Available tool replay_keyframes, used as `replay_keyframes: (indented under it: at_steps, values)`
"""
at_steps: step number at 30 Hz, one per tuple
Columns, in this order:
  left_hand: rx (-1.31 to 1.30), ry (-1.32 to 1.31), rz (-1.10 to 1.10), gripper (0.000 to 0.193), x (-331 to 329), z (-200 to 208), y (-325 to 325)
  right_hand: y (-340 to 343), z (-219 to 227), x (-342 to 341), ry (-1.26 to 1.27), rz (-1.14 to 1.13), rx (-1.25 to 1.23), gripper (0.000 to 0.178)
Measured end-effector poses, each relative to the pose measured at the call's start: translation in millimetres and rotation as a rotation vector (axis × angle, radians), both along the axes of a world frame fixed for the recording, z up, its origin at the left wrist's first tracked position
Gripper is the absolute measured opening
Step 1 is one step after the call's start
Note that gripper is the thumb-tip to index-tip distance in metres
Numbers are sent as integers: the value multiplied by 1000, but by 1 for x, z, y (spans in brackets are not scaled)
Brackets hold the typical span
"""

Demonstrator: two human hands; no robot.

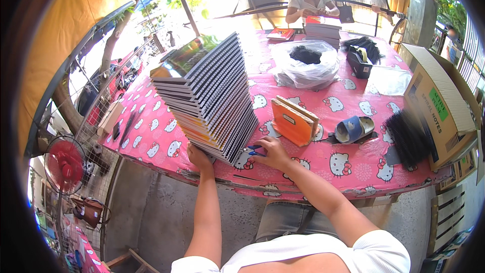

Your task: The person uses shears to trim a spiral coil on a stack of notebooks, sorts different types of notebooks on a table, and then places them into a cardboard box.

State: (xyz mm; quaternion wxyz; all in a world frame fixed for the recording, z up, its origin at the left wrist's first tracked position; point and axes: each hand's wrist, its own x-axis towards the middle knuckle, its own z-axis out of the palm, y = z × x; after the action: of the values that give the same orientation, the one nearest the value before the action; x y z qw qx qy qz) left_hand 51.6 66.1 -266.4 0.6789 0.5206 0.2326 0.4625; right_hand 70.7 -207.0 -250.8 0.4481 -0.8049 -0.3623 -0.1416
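Observation:
A tall, leaning stack of spiral notebooks [214,103] stands near the table's front edge, black coils facing right and a glossy picture cover on top. My left hand [199,156] is closed around its lower near corner, with some fingers hidden by the stack. Just right of the stack's base, my right hand [273,153] grips a small blue-handled tool [256,150]; its working end is hard to make out. An orange-faced wooden block [293,125] stands on edge beyond that hand.
On the pink cartoon-print tablecloth [174,147] are a blue slipper [353,129], black coils [408,137], a white plastic bag [305,68], a tape dispenser [359,63] and a cardboard box [438,106] at right. Across the table, a person [310,5] sits behind stacked books [323,31].

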Motion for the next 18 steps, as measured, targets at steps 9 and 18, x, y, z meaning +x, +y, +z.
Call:
replay_keyframes:
  at_steps: [9, 18]
  values:
    - [32, 86, 13, 48, -4, -7, 17, 5, 2, -4, 0, 0, -16, 47]
    - [-22, 41, 0, 50, -2, -2, 7, 3, 0, -1, 7, 1, -13, 46]
